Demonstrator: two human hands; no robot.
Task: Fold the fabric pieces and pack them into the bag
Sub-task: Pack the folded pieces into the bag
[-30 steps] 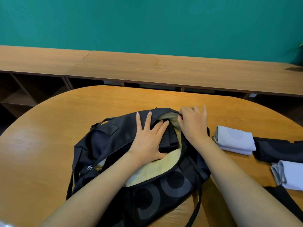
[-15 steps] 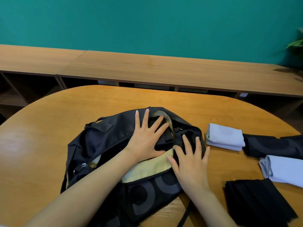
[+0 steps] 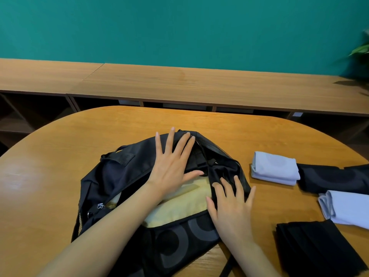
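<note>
Pressing a dark folded piece (image 3: pixel 196 162) flat inside the bag (image 3: pixel 123 176), mid-tabletop (image 3: pixel 60 156); packing looks part done. My left hand (image 3: pixel 169 168) lies on it and my right hand (image 3: pixel 231 208) on the bag's right flap, fingers straight, gripping nothing. Bag's long axis runs near-left to far-right, mouth up. Next, probably: grab a light folded piece (image 3: pixel 274 167) on the right, with the mouth held open.

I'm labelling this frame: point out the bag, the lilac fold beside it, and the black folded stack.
bag (image 3: pixel 119 176), head view, outer black panel.
lilac fold (image 3: pixel 275 166), head view, top face.
black folded stack (image 3: pixel 311 250), head view, top layer.
</note>
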